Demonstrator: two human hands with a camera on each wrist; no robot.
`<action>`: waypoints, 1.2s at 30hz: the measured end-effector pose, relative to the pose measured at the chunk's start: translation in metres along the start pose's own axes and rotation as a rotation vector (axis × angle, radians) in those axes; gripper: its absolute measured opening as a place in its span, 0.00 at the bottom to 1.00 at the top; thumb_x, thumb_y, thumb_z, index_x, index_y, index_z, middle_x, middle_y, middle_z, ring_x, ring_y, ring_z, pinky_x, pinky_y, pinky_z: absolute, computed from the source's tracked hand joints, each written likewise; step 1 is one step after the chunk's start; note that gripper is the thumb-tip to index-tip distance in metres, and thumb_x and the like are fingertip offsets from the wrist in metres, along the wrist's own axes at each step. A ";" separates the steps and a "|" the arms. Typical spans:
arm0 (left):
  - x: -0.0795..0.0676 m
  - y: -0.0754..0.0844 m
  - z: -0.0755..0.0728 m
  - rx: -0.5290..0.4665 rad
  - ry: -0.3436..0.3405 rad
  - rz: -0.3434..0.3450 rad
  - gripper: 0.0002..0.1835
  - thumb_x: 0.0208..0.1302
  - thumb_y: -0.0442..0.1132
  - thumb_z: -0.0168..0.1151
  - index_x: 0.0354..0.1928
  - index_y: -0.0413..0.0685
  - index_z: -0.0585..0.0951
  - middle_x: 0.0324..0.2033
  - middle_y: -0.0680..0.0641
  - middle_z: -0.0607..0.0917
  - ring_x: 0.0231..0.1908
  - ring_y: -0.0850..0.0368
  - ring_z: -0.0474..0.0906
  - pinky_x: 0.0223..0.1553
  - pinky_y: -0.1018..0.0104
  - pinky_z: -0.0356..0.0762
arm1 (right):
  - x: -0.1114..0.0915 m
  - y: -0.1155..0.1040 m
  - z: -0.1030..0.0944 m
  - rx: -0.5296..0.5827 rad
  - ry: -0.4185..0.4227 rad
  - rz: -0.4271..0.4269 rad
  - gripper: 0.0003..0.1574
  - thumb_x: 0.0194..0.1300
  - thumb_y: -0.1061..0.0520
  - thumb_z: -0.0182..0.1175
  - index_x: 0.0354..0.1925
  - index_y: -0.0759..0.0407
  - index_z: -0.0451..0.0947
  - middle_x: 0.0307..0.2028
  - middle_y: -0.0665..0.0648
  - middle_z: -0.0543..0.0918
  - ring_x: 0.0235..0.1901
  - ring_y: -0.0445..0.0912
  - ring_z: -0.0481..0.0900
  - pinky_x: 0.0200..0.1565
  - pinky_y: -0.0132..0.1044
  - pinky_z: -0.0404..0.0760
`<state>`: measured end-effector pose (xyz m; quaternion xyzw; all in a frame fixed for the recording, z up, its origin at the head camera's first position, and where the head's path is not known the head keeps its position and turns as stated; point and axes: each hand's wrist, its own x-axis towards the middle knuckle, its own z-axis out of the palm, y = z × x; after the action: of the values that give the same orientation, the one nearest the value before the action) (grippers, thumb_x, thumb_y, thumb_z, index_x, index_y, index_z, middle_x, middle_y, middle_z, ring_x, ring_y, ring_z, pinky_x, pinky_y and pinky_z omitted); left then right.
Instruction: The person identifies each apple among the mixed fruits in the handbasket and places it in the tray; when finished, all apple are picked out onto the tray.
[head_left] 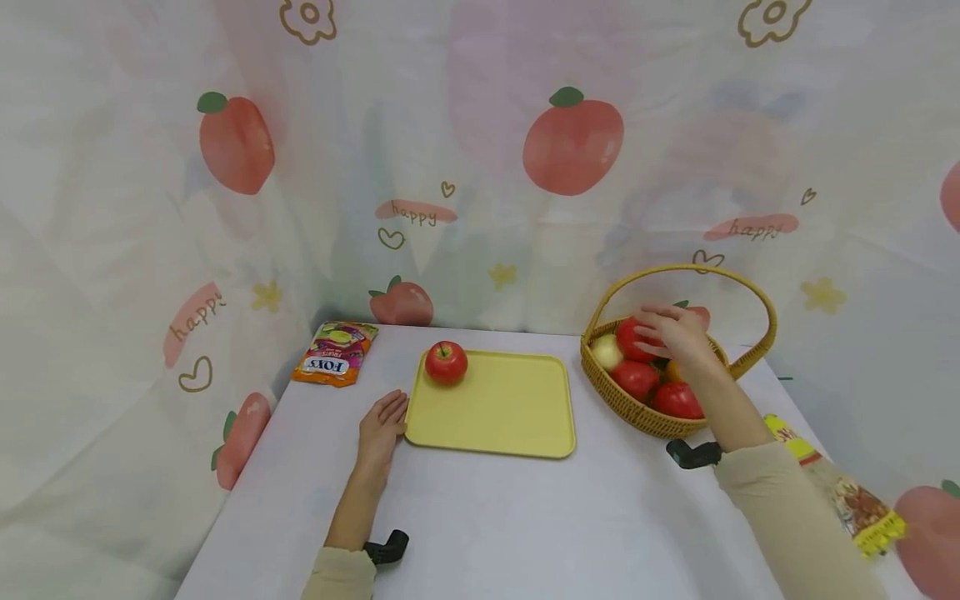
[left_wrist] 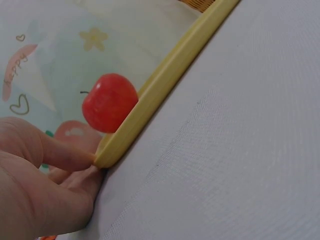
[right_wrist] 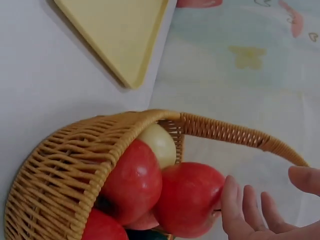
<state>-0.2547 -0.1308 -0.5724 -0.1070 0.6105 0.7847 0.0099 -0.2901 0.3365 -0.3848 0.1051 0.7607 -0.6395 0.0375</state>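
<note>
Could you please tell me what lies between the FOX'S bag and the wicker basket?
In the head view, between the FOX'S bag and the wicker basket lies the yellow tray, with a red apple on it.

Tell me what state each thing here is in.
Red apple: upright, stem up, on tray
Tray: flat, loaded
Basket: upright, filled
Left hand: touching tray's edge
Right hand: fingers spread, over basket, holding nothing
Fox's packet: lying flat; seal unclear
Yellow-ended packet: lying down; seal unclear
</note>
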 end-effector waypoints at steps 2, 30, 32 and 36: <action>0.001 0.000 -0.001 0.000 0.001 -0.002 0.35 0.65 0.13 0.48 0.75 0.34 0.67 0.72 0.32 0.71 0.73 0.41 0.68 0.73 0.53 0.68 | 0.001 0.000 -0.005 0.003 0.019 0.007 0.43 0.78 0.46 0.57 0.80 0.64 0.57 0.57 0.51 0.77 0.48 0.36 0.84 0.57 0.41 0.85; 0.000 0.000 0.000 0.007 0.016 -0.020 0.35 0.65 0.13 0.49 0.74 0.34 0.67 0.71 0.33 0.72 0.73 0.41 0.69 0.72 0.52 0.69 | 0.042 0.025 -0.044 -0.109 0.047 0.129 0.40 0.79 0.53 0.53 0.79 0.68 0.55 0.70 0.65 0.63 0.64 0.62 0.71 0.61 0.59 0.81; 0.001 0.000 0.000 0.005 0.017 -0.017 0.35 0.65 0.13 0.49 0.74 0.34 0.68 0.71 0.33 0.72 0.73 0.41 0.69 0.72 0.52 0.69 | 0.045 0.026 -0.047 -0.103 -0.005 0.133 0.42 0.79 0.54 0.52 0.80 0.68 0.50 0.75 0.67 0.57 0.65 0.65 0.70 0.62 0.61 0.80; 0.002 -0.001 0.000 0.003 0.018 -0.017 0.35 0.65 0.14 0.49 0.74 0.35 0.68 0.71 0.33 0.73 0.72 0.42 0.69 0.72 0.53 0.69 | 0.052 0.027 -0.051 -0.110 -0.096 0.144 0.40 0.81 0.56 0.51 0.80 0.69 0.50 0.77 0.69 0.51 0.60 0.69 0.75 0.60 0.65 0.79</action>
<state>-0.2564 -0.1305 -0.5733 -0.1194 0.6107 0.7827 0.0114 -0.3311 0.3969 -0.4118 0.1265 0.7824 -0.5966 0.1257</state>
